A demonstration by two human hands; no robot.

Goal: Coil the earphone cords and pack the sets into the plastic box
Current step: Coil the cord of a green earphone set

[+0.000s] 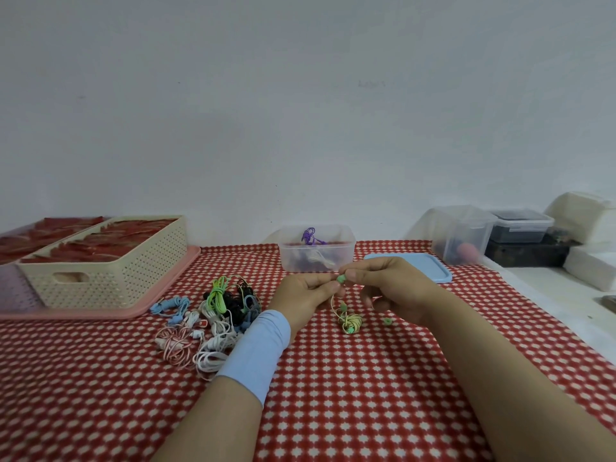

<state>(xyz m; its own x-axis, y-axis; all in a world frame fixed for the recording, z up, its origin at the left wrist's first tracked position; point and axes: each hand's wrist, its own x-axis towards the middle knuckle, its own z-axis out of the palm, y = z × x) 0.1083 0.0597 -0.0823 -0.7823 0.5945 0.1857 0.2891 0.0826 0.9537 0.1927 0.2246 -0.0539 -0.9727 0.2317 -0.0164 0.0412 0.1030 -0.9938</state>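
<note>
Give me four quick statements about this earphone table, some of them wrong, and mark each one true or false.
1. The left hand and the right hand both pinch the yellow-green earphone set. True.
2. The plastic box has its lid on. False: the blue lid lies flat beside it.
3. A purple earphone set sits in the plastic box. True.
4. The pile of loose earphones lies right of the hands. False: it lies to their left.

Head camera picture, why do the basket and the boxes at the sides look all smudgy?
In the head view, the cream basket and the clear tub sit near the edges, where the wide lens leaves them stretched and blurred; the yellow-green earphone set mid-frame looks sharper; the light is soft and even, without glare.
</note>
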